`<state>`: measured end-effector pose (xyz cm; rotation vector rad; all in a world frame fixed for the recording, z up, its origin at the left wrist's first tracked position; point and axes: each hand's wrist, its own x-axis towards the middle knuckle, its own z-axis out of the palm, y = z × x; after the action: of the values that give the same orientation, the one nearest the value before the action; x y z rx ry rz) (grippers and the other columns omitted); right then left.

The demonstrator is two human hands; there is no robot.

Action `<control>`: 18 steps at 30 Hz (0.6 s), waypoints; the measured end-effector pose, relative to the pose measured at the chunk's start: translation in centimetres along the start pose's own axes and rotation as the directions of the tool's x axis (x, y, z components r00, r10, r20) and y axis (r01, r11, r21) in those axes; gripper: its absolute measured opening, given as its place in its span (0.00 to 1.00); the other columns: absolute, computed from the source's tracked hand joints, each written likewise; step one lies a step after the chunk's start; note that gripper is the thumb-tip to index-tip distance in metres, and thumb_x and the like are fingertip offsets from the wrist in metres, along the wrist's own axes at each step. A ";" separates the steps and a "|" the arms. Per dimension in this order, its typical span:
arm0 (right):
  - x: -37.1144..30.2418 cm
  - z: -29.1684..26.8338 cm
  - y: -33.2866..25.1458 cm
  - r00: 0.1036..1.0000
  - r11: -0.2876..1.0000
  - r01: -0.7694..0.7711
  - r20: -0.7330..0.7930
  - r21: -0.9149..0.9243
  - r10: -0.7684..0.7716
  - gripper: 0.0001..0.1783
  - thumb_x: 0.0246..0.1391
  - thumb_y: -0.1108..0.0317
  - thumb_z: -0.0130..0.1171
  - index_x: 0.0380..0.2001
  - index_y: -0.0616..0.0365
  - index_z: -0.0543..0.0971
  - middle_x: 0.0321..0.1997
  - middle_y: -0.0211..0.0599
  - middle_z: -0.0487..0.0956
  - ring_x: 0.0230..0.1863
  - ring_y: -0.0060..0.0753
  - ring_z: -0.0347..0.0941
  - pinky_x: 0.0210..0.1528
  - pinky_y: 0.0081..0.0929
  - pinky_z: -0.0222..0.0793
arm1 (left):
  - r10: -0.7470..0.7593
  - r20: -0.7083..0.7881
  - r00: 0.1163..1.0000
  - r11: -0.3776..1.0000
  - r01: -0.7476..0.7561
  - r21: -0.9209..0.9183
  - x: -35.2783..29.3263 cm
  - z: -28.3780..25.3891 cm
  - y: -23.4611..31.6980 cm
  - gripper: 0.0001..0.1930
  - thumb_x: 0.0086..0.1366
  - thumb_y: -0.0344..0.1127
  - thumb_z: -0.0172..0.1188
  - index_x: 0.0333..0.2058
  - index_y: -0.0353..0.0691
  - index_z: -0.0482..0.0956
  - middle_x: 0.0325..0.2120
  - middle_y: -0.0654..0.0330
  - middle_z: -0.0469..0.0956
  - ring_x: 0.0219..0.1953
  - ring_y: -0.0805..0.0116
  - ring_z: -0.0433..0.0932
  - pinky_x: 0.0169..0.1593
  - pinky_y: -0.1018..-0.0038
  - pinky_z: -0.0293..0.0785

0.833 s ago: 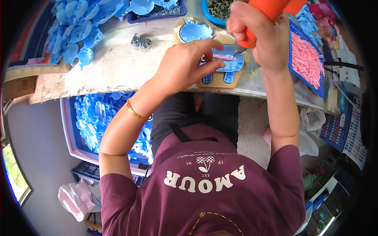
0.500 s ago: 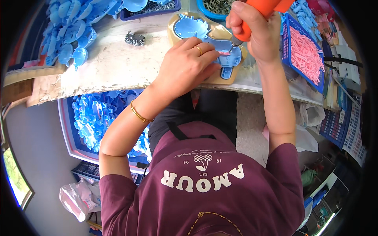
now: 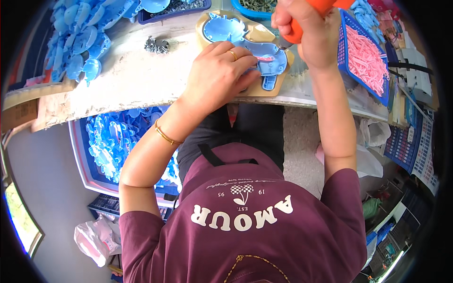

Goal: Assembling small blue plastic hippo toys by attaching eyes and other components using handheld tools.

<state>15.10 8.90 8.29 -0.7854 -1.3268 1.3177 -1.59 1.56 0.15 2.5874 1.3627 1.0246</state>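
A light-blue plastic shell half lies hollow side up in a tan fixture on the workbench. Across it, near the middle, rests my left hand, its fingers laid over the shell and holding nothing clear of it. A pink strip sits inside the shell, just right of those fingertips. My right hand is wrapped round an orange power screwdriver. Its metal nose points down at the shell's upper right edge; whether the bit touches is unclear.
Blue shells pile up at the far left, beside a small heap of dark screws. Trays of small metal parts stand at the back. Pink strips fill a blue basket on the right. Below the bench edge is a bin of blue parts.
The screwdriver's nose has moved from beside the pink strip to the shell's upper right edge. My left hand stays on the shell. The whole bench view has shifted slightly left.
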 end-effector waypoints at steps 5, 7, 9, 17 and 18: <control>0.1 -0.3 -0.3 1.000 0.999 0.024 0.002 -0.048 -0.024 0.13 0.57 0.68 0.63 0.42 0.60 0.74 0.20 0.30 0.75 0.15 0.17 0.67 0.18 0.17 0.63 | -0.017 0.016 1.000 1.000 0.017 -0.002 0.0 0.0 0.1 0.10 0.57 0.41 0.69 0.34 0.44 0.84 0.36 0.66 0.83 0.40 0.65 0.79 0.47 0.69 0.76; 0.1 -0.5 -0.1 0.999 1.000 0.020 0.030 -0.011 -0.020 0.13 0.57 0.69 0.63 0.43 0.61 0.74 0.20 0.30 0.75 0.15 0.17 0.67 0.18 0.17 0.62 | -0.002 0.001 1.000 1.000 0.002 -0.004 0.2 0.1 0.1 0.10 0.57 0.41 0.69 0.35 0.44 0.84 0.36 0.66 0.83 0.40 0.65 0.79 0.47 0.68 0.76; 0.0 -0.4 -0.3 0.999 1.000 -0.013 0.033 -0.005 0.013 0.13 0.57 0.69 0.63 0.43 0.61 0.74 0.20 0.30 0.75 0.15 0.17 0.67 0.18 0.17 0.62 | 0.010 -0.012 1.000 1.000 -0.010 -0.004 0.1 0.1 0.0 0.10 0.57 0.41 0.69 0.35 0.44 0.84 0.35 0.66 0.82 0.39 0.65 0.79 0.47 0.68 0.76; -0.9 1.1 -2.1 0.996 0.994 -0.090 0.010 0.065 0.090 0.15 0.56 0.69 0.63 0.44 0.65 0.74 0.19 0.33 0.76 0.14 0.19 0.68 0.17 0.18 0.63 | -0.078 -0.088 0.993 0.997 0.078 -0.003 2.0 0.7 2.0 0.12 0.56 0.42 0.70 0.36 0.46 0.82 0.36 0.67 0.78 0.43 0.64 0.75 0.47 0.67 0.71; -0.9 1.3 -2.3 0.997 0.996 -0.076 -0.003 0.038 0.076 0.16 0.56 0.69 0.63 0.44 0.65 0.74 0.19 0.34 0.76 0.14 0.20 0.68 0.17 0.18 0.63 | -0.077 -0.090 0.993 0.997 0.077 -0.005 2.2 0.9 2.0 0.12 0.56 0.42 0.70 0.36 0.46 0.82 0.36 0.67 0.78 0.43 0.64 0.75 0.47 0.67 0.71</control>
<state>14.61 7.28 10.53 -0.8194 -1.2757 1.3966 1.24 2.20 1.26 2.4941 1.4684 1.1421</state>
